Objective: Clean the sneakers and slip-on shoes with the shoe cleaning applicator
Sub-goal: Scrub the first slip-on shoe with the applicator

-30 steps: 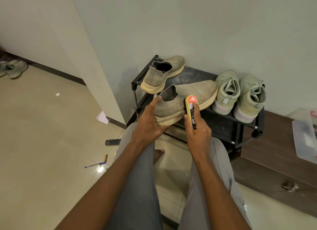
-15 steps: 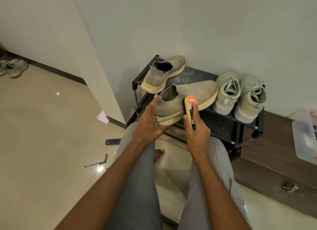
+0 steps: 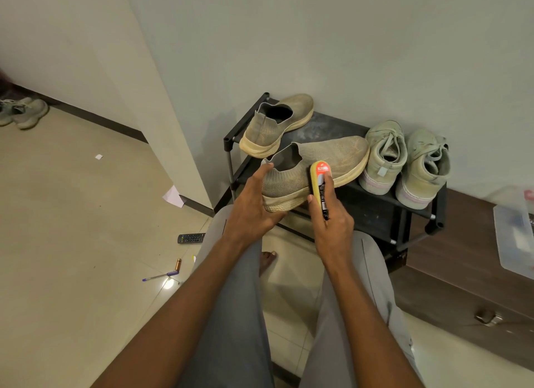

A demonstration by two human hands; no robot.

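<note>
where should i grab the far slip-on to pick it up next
Take the far slip-on at its heel collar, coming from the front left. The heel points toward the person at the rack's left corner, the opening faces up, and the toe lies against the wall, so fingers can hook inside the collar with the thumb on the heel tab. Probably easiest for the left hand.

Dim warm indoor light; glare spot on floor (image 3: 169, 283); wide-angle bending at edges
</note>
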